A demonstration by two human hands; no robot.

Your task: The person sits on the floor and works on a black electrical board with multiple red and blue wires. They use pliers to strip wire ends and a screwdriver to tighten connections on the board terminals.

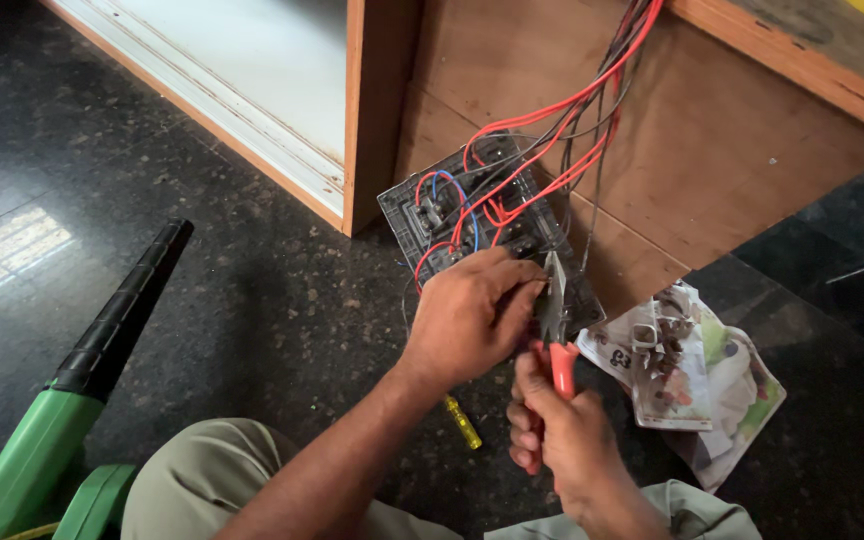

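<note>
While my right hand (564,432) stays hidden in part behind its own knuckles, I see it wrapped tight round the red-handled pliers (556,330), whose tips meet the wiring under my left hand (469,318); that hand pinches something at the grey switch plate (482,225), though what exactly I cannot tell. A yellow screwdriver (463,423) lies half covered below my forearm, crumpled printed paper packets (692,375) sit rightward on the dark floor (252,300), and red, black and blue wires (562,120) run up out of frame.
</note>
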